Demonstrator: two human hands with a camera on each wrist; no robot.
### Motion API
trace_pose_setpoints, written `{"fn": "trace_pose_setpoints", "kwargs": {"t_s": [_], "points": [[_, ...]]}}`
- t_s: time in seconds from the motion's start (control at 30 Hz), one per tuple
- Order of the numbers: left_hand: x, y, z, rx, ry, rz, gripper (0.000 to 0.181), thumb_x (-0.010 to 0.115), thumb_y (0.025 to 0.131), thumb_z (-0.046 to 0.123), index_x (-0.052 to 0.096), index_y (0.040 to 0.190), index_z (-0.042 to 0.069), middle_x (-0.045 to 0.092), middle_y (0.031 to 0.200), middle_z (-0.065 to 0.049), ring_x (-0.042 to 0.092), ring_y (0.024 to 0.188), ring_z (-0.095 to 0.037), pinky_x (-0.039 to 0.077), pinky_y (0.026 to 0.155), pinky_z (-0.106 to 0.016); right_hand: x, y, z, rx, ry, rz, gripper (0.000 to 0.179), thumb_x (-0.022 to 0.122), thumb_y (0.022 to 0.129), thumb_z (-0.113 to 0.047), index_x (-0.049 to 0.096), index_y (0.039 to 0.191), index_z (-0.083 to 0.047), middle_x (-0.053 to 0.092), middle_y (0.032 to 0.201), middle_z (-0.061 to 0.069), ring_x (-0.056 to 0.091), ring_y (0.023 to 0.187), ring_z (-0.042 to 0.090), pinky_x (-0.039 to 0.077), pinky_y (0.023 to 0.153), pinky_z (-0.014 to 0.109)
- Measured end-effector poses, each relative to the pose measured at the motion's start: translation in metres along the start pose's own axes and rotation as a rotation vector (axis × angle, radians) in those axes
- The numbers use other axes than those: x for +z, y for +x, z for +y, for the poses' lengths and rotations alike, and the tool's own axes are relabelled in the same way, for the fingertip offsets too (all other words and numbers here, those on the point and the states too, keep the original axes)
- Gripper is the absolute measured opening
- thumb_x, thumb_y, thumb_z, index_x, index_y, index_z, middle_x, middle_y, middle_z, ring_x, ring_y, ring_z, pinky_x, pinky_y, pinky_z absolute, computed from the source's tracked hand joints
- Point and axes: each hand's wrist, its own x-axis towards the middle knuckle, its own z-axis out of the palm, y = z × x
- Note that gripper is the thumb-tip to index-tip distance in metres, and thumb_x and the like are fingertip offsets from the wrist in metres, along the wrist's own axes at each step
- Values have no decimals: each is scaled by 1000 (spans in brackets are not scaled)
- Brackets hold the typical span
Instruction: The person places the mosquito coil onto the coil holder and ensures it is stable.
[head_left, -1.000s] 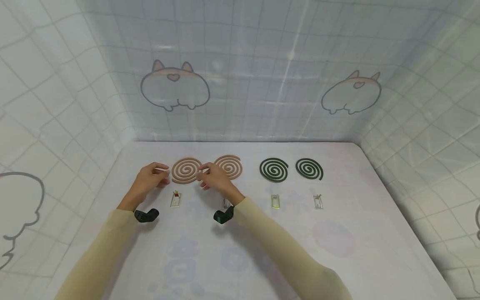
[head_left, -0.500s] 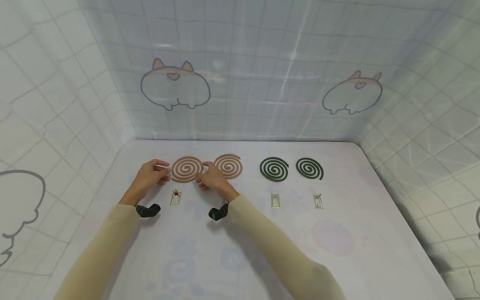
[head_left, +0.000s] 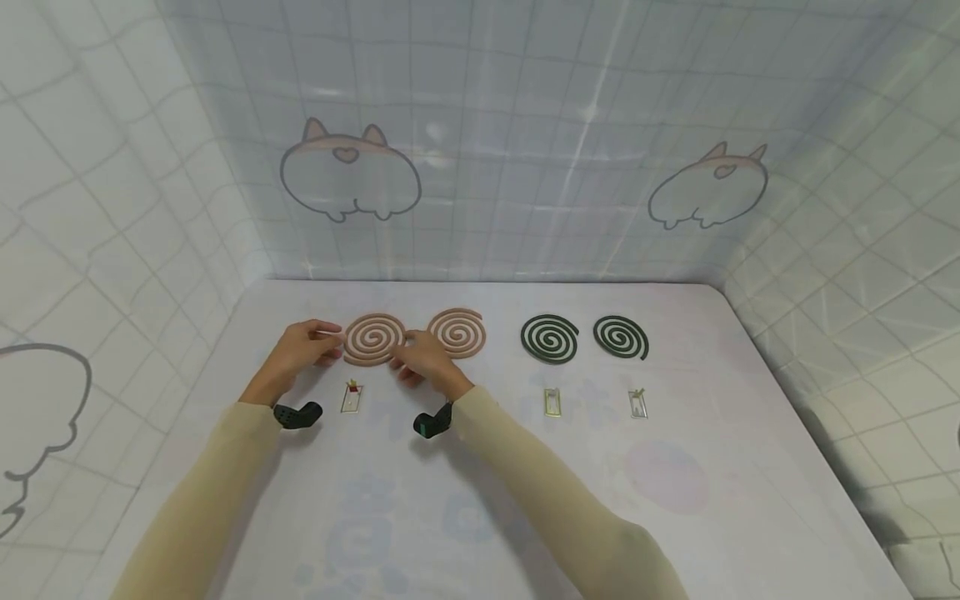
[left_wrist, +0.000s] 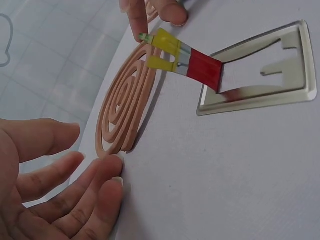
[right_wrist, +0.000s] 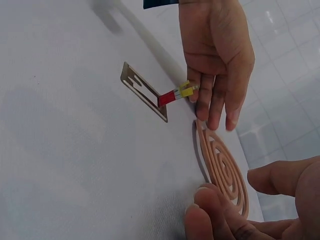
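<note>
A brown mosquito coil [head_left: 372,340] lies flat on the white table between the two hands. My left hand [head_left: 302,348] has its relaxed fingertips at the coil's left edge, and its thumb stays apart. At the right edge, the fingertips of my right hand [head_left: 426,360] touch the same coil [right_wrist: 216,167], with the thumb raised off it. Just in front lies a small metal coil stand [left_wrist: 250,94] whose upturned tab [left_wrist: 202,69] is red and yellow. Behind the right hand is a second brown coil [head_left: 468,335], partly covered.
To the right lie two dark green coils [head_left: 550,339], [head_left: 621,337]. Two more metal stands [head_left: 547,403], [head_left: 632,406] rest in front of them. A patterned curtain [head_left: 487,192] rises behind the table [head_left: 525,500] and at both sides.
The right hand has shifted slightly left and settled at the coil's edge. Its wrist now covers a metal stand that showed earlier. My left hand has hardly moved.
</note>
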Motion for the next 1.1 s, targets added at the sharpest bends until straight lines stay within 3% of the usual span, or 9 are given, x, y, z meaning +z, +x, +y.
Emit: {"fn": "trace_pose_setpoints", "kwargs": {"t_s": [0.2, 0.5, 0.8, 0.93, 1.1], "points": [[0, -1, 2, -13, -14, 0, 48, 61, 106, 20, 49, 144, -6, 60, 129, -27, 70, 99, -22, 60, 83, -30, 2, 1, -1, 8, 37, 23, 57, 62, 103, -18, 42, 152, 3, 75, 100, 18, 65, 65, 19, 56, 59, 29], [0, -6, 3, -27, -51, -9, 51, 62, 103, 13, 47, 147, -7, 60, 131, -29, 71, 101, -25, 59, 86, -32, 10, 5, -4, 68, 69, 163, 37, 65, 102, -19, 59, 134, 0, 70, 100, 13, 63, 64, 17, 53, 58, 28], [1, -7, 0, -1, -77, -20, 53, 63, 102, 12, 44, 148, -8, 59, 134, -32, 71, 103, -27, 59, 88, -34, 13, 6, -7, 51, 209, 168, 42, 65, 100, -11, 54, 138, 4, 71, 104, 15, 72, 82, 30, 57, 58, 29], [1, -8, -1, 23, -69, -30, 55, 66, 102, 15, 44, 147, -8, 57, 136, -33, 72, 99, -26, 58, 87, -33, 15, 8, -2, 45, 278, 174, 47, 67, 100, -9, 48, 142, 0, 74, 101, 19, 70, 69, 24, 58, 55, 28], [1, -10, -1, 27, -50, -27, 59, 70, 101, 21, 45, 147, -7, 57, 136, -31, 71, 95, -24, 57, 85, -32, 21, 11, 0, 18, 326, 224, 42, 68, 99, -8, 49, 136, -1, 75, 93, 19, 61, 53, 13, 52, 45, 22]]}}
